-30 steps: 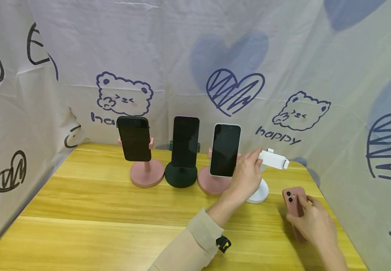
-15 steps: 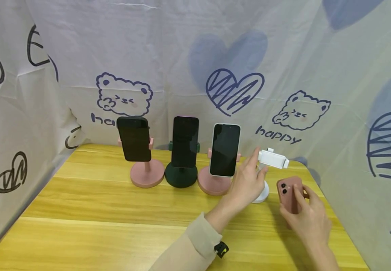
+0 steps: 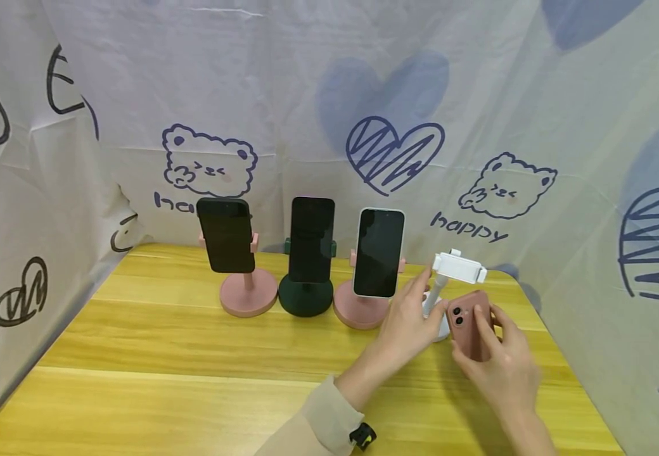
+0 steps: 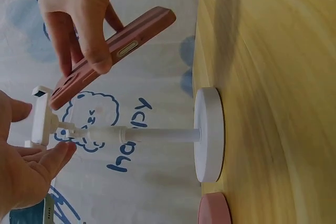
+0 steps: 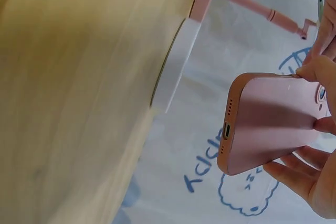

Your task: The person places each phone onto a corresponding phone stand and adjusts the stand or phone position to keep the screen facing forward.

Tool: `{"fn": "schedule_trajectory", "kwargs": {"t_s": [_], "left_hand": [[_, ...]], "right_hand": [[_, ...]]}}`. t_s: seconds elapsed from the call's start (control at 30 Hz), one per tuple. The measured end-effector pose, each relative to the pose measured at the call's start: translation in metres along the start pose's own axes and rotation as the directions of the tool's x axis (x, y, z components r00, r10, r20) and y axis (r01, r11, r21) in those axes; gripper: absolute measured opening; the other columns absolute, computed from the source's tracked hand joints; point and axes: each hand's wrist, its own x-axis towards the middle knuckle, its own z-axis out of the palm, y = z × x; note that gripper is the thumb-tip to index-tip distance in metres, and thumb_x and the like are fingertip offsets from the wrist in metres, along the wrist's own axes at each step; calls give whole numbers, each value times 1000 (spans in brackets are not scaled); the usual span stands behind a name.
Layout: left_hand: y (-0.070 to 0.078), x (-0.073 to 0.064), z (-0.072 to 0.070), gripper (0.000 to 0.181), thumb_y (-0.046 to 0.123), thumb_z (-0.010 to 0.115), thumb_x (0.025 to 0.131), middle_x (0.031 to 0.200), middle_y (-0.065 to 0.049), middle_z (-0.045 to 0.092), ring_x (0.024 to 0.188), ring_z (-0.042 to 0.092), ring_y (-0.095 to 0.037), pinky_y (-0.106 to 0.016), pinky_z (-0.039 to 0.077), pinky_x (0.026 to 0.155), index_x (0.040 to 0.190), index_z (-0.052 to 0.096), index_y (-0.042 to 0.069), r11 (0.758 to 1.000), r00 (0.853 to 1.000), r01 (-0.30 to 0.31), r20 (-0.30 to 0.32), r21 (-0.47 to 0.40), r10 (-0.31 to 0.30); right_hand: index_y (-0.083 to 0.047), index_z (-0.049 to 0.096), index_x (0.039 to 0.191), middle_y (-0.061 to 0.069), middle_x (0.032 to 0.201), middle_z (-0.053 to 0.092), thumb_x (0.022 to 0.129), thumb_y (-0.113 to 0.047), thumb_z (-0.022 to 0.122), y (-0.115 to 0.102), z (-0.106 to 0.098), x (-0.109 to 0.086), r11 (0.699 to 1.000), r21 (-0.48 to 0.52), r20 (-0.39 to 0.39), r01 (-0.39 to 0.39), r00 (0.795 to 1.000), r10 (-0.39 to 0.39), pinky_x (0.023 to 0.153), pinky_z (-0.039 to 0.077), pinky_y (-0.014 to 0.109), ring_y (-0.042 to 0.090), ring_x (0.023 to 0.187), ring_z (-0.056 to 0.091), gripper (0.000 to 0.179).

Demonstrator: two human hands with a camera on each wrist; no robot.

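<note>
My right hand (image 3: 506, 367) holds a pink phone (image 3: 466, 320) by its long edges, its back with two lenses turned toward me. In the left wrist view the phone (image 4: 139, 35) is tilted, its top end close to the cradle of a white phone stand (image 4: 157, 135). That stand's cradle (image 3: 459, 268) has nothing in it. My left hand (image 3: 409, 320) is beside the stand's pole, fingers extended. Seen from the left wrist, the left hand's thumb and fingers (image 4: 52, 161) lie to either side of the cradle, without gripping it. Part of the stand's white base is hidden.
To the left stand three phone stands bearing phones: a pink stand (image 3: 248, 294) with a black phone (image 3: 227, 234), a dark green stand (image 3: 305, 297) with a dark phone (image 3: 312, 239), and another pink stand (image 3: 358, 310) with a white-edged phone (image 3: 379, 253). A printed cloth (image 3: 301, 95) hangs behind the wooden table (image 3: 164, 380).
The right hand has carried the pink phone left and up toward the white stand. The left hand has drawn back from the cradle and lowered beside the pole.
</note>
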Motion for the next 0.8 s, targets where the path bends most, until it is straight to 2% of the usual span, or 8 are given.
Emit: {"fn": "schedule_trajectory", "kwargs": {"t_s": [0.1, 0.2, 0.43, 0.53, 0.8], "left_hand": [[-1, -5, -3, 57, 28, 65, 104, 143, -7, 62, 118, 66, -16, -26, 56, 96, 154, 48, 7, 999, 1000, 15, 0, -46, -15], [-2, -10, -7, 49, 27, 64, 104, 139, -7, 64, 113, 67, -14, -26, 57, 95, 147, 54, 6, 996, 1000, 5, -14, -89, -6], [-2, -19, -23, 37, 24, 64, 105, 122, -7, 69, 100, 69, -7, -19, 58, 85, 136, 63, 5, 987, 999, -36, 0, -160, 36], [-1, -22, -31, 34, 22, 65, 104, 117, -7, 70, 96, 69, -7, -18, 59, 81, 133, 66, 5, 985, 999, -49, -25, -164, 45], [0, -26, -52, 21, 17, 63, 105, 109, -6, 71, 93, 69, -9, -13, 57, 75, 121, 74, 6, 974, 986, -139, -114, -179, 120]], "right_hand": [[1, 73, 126, 29, 129, 65, 95, -67, 49, -8, -1, 2, 1000, 13, 19, 8, 1000, -8, 62, 58, 63, 49, 94, 66, 79], [1, 72, 128, 28, 130, 64, 95, -67, 49, -16, 0, 4, 999, 25, 30, 22, 999, -22, 65, 59, 62, 48, 97, 67, 79], [-2, 74, 126, 26, 129, 67, 94, -56, 57, -35, 8, 11, 992, 71, -62, 106, 993, -101, 65, 61, 58, 48, 95, 67, 65], [-4, 74, 128, 25, 130, 67, 94, -54, 57, -43, 11, 15, 988, 84, -72, 127, 990, -121, 67, 62, 56, 47, 96, 68, 63], [-7, 71, 135, 24, 136, 65, 96, -51, 59, -62, 12, 26, 975, 151, -79, 166, 985, -156, 72, 62, 54, 45, 102, 67, 60]]}}
